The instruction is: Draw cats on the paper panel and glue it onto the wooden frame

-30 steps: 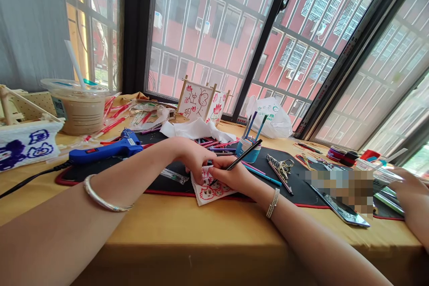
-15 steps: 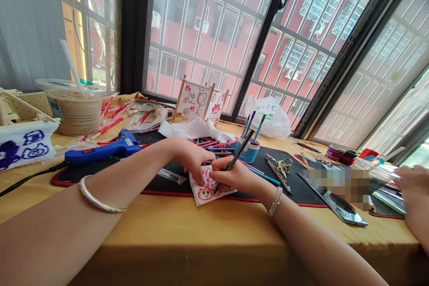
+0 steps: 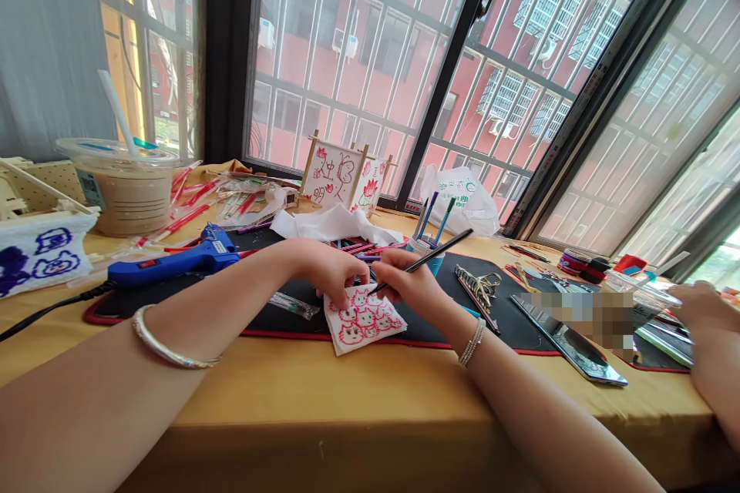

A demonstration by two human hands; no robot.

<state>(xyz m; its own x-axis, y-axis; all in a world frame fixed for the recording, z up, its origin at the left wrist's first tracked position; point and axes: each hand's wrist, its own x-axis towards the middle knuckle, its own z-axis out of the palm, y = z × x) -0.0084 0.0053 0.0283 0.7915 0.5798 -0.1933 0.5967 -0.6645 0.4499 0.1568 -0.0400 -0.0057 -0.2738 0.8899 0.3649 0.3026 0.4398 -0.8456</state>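
A small white sheet (image 3: 365, 321) covered in red cat-face drawings lies at the mat's front edge; whether it is cloth or paper I cannot tell. My left hand (image 3: 338, 273) grips its upper left corner, fingers curled and thumb on top. In my right hand (image 3: 408, 276) is a slim black pen (image 3: 442, 250), slanting low, its tip at the sheet's top edge. Just behind that hand stands a blue pen cup (image 3: 436, 263) with several pens. A blue glue gun (image 3: 173, 262) rests left of my left forearm.
A lidded drink cup (image 3: 124, 189) stands at the left. Behind the mat (image 3: 260, 320) are a white panelled lantern-like piece (image 3: 329, 173) and a plastic bag (image 3: 462, 200). Right of my hands lie a hair claw clip (image 3: 477, 293) and a phone (image 3: 570, 343). Another person's hand (image 3: 702, 312) is at far right.
My right hand has shifted up, carrying the pen tip from the sheet's lower part to its top edge. The pen now slants flatter, and more drawings show. My left hand stays.
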